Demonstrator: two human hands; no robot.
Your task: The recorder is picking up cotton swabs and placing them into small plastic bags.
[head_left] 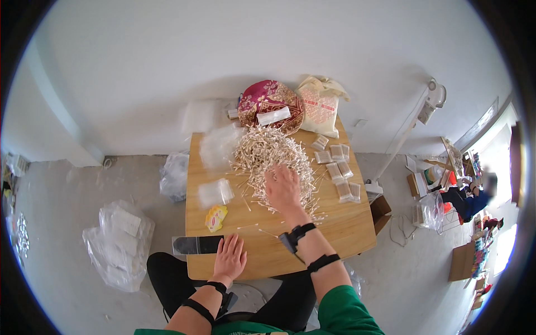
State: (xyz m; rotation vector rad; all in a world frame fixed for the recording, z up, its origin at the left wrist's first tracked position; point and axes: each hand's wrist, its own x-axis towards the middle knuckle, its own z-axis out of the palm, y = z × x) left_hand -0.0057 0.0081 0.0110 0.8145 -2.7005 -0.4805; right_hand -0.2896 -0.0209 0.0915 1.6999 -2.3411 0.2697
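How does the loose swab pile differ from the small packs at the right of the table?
The swab pile is one messy heap with sticks pointing every way; the small packs are flat, rectangular pieces. The swab pile spreads wider than any of the small packs. The right hand is at the swab pile; no hand touches the small packs. Both lie on the wooden table.

One swab heap (268, 149), one cream bag (320, 109)
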